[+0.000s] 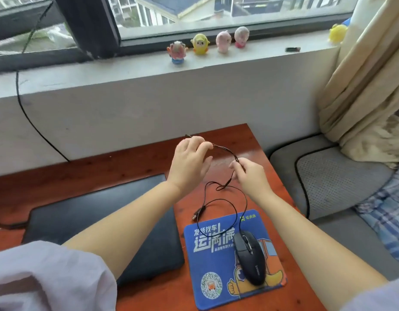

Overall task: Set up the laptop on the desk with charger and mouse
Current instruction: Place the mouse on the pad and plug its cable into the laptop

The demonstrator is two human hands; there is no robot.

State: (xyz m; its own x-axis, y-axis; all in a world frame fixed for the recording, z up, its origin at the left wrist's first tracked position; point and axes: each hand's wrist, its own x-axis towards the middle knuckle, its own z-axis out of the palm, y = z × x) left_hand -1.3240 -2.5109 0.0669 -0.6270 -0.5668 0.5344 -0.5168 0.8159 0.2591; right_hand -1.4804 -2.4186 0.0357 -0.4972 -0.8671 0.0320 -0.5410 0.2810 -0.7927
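A closed dark laptop [86,212] lies flat on the reddish wooden desk [234,135], partly hidden under my left forearm. To its right a black wired mouse [250,258] rests on a blue printed mouse pad [207,239]. The thin black mouse cable [225,151] loops up from the mouse, and its USB plug [196,215] lies on the desk by the pad's far edge. My left hand [189,162] pinches the cable above the desk's far part. My right hand [250,173] pinches the same cable a little to the right. A black charger cord [5,223] reaches the laptop's left side.
Several small toy figures [199,44] stand on the windowsill behind the desk. A black wire [37,131] runs down the white wall at left. A grey cushioned seat [328,176] and a beige curtain [369,86] are right of the desk. The desk's right edge is close to the mouse pad.
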